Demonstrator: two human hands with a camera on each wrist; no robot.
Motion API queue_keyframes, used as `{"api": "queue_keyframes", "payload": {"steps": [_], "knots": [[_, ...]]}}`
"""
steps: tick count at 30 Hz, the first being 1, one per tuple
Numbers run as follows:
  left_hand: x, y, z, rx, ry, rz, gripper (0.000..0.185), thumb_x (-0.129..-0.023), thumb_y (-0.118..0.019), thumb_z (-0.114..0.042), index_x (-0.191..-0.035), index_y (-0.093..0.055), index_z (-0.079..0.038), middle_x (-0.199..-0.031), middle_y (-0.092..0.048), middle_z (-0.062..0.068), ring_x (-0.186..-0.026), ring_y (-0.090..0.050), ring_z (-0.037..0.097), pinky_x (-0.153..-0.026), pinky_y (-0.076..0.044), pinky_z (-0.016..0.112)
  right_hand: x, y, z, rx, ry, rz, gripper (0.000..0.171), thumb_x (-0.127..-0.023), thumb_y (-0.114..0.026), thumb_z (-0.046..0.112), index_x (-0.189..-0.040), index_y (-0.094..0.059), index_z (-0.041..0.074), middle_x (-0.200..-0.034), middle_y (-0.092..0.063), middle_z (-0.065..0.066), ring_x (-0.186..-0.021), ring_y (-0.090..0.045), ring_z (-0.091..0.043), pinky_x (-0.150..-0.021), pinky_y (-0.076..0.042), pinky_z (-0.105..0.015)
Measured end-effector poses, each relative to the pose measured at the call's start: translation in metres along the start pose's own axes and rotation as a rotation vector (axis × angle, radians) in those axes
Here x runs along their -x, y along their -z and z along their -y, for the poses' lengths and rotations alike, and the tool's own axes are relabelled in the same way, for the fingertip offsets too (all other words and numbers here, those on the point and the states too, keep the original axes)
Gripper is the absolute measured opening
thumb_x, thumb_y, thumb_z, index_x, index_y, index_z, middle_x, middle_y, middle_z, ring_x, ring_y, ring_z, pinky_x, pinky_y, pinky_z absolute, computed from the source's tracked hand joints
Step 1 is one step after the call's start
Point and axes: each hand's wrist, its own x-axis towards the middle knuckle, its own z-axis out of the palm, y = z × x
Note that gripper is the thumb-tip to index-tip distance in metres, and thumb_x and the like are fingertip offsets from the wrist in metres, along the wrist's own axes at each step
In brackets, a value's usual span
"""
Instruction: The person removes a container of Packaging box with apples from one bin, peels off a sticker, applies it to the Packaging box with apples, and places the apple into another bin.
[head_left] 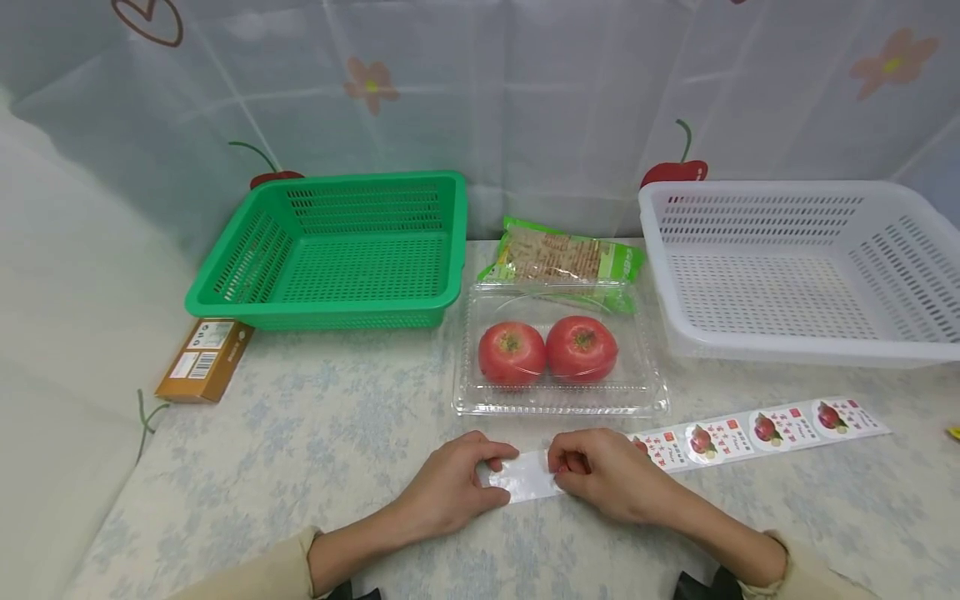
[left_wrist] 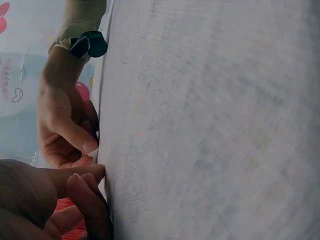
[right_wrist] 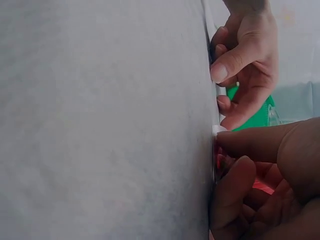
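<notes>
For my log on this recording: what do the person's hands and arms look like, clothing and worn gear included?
Both the left hand and right hand are bare, with no gloves visible. The left sleeve and right sleeve are pale beige. Black wrist gear shows near each cuff.

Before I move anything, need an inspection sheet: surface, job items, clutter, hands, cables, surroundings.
Surface: pale tablecloth, blue-grey pattern.
Job items: sticker strip, fruit labels at right, blank at left end; two red apples in clear plastic container.
Clutter: green basket; white basket; green-edged packet at container's rear; brown box by green basket; yellow item at right edge, too cropped to identify.
Left hand: fingers touch strip's blank end.
Right hand: fingers pinch strip.
Cables: nothing seen.
Surroundings: backdrop printed with cherries and flowers.
</notes>
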Motion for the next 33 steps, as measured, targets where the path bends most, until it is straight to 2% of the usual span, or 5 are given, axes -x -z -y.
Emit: {"api": "queue_keyframes", "payload": {"steps": [5,16,22,24,33], "knots": [[0.000,0.000,0.000,0.005,-0.001,0.003,0.040,-0.079,-0.079,-0.005,-0.117,-0.070,-0.009,-0.090,-0.056,-0.007,-0.058,-0.049,0.001,-0.062,-0.045,0.022,0.008,0.002,0.000,-0.030,-0.002,-0.031,0.024,-0.083,-0.072,0.003,-0.081,-0.063,0.026,-0.063,-0.046,0.016,-0.058,-0.045,0.000,-0.056,-0.040,-0.022],[0.002,0.000,0.000,0.003,-0.006,-0.002,0.040,-0.078,-0.079,-0.004,-0.117,-0.071,-0.009,-0.089,-0.054,-0.009,-0.058,-0.048,0.001,-0.062,-0.044,0.022,0.027,0.021,0.009,-0.155,0.103,-0.105,0.023,-0.086,-0.071,0.001,-0.088,-0.064,0.023,-0.070,-0.049,0.013,-0.062,-0.048,-0.005,-0.050,-0.042,-0.022],[0.002,0.000,-0.001,-0.002,-0.004,-0.001,0.040,-0.078,-0.079,-0.003,-0.117,-0.071,-0.009,-0.089,-0.054,-0.009,-0.059,-0.049,0.000,-0.064,-0.044,0.022,0.035,0.037,0.018,-0.236,0.049,-0.102,0.018,-0.090,-0.070,0.004,-0.090,-0.064,0.020,-0.069,-0.049,0.007,-0.056,-0.048,-0.008,-0.039,-0.045,-0.026],[0.002,0.000,-0.001,-0.001,-0.006,0.000,0.040,-0.078,-0.078,-0.003,-0.118,-0.070,-0.009,-0.089,-0.054,-0.009,-0.059,-0.049,0.000,-0.065,-0.044,0.022,0.036,0.043,0.021,-0.240,0.039,-0.114,0.017,-0.090,-0.070,0.005,-0.090,-0.064,0.020,-0.069,-0.049,0.006,-0.056,-0.048,-0.009,-0.039,-0.045,-0.027],[0.002,0.001,-0.001,-0.008,-0.017,0.010,0.040,-0.079,-0.079,-0.005,-0.118,-0.070,-0.008,-0.090,-0.054,-0.008,-0.059,-0.049,0.000,-0.064,-0.045,0.022,0.036,0.067,0.031,-0.189,0.135,-0.281,0.023,-0.086,-0.073,-0.003,-0.089,-0.068,0.020,-0.083,-0.049,0.003,-0.074,-0.045,-0.014,-0.047,-0.041,-0.027]]}}
